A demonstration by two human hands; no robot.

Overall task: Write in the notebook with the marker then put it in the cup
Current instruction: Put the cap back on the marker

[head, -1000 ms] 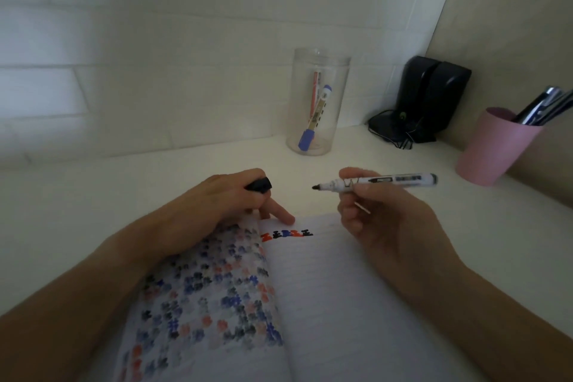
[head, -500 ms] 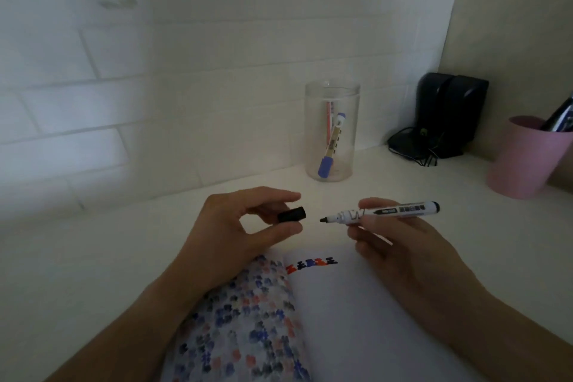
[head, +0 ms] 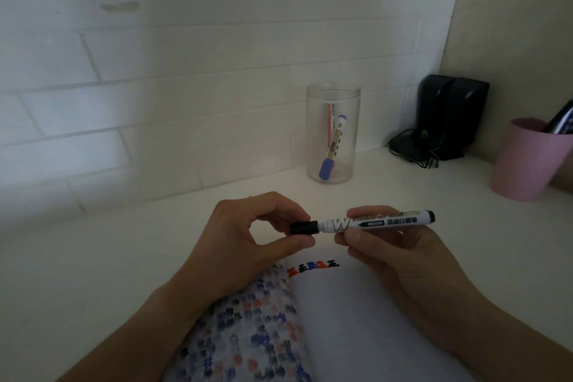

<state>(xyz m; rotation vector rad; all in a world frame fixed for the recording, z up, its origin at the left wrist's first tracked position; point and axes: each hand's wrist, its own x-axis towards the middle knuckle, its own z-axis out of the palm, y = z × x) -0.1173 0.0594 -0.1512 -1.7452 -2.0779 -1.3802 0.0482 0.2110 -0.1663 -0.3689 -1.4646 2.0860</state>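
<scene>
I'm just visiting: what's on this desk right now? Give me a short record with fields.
left hand: pinches the black cap against the marker's tip end
right hand: holds the marker level above the notebook
notebook: open, with a short row of red, blue and black marks at the top of the right page
clear cup: upright by the wall, two markers inside
pink cup: right edge, pens inside

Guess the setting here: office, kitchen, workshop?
Probably a home study desk in a wall corner: an open notebook, a clear cup and pink cup holding pens, black speakers behind.
</scene>
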